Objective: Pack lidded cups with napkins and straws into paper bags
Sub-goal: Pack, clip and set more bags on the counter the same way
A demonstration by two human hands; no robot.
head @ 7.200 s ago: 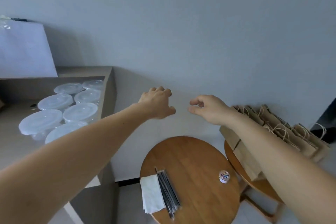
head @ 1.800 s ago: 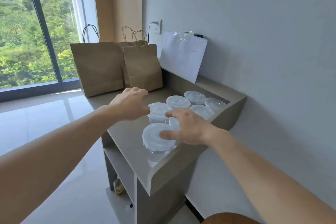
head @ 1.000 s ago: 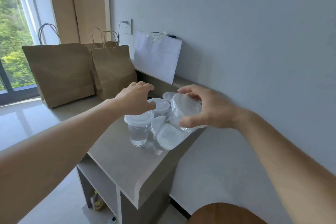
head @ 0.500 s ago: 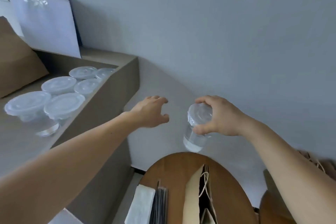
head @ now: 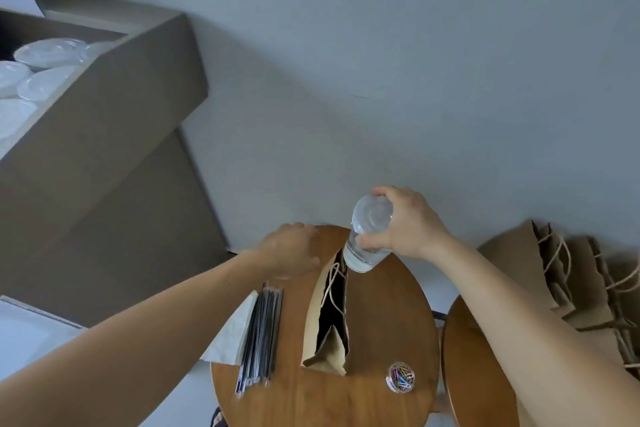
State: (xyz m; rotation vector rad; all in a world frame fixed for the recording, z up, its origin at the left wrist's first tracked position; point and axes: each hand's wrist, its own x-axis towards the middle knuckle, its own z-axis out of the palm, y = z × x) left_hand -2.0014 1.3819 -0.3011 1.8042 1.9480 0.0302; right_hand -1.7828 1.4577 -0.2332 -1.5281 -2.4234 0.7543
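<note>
Clear cup (head: 370, 222) in curled right hand (head: 408, 227)

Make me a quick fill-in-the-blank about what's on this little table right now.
1. The right hand grips a lidded ___.
2. Between the napkins and the bag lie the ___.
3. The bag's mouth is ___.
Missing words: cup; straws; open.

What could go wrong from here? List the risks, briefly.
1. The brown paper bag gapes only as a narrow slit with rope handles in it; the clear lidded plastic cup in the right hand could snag.
2. The cup is tilted with liquid inside; its lid might leak.
</note>
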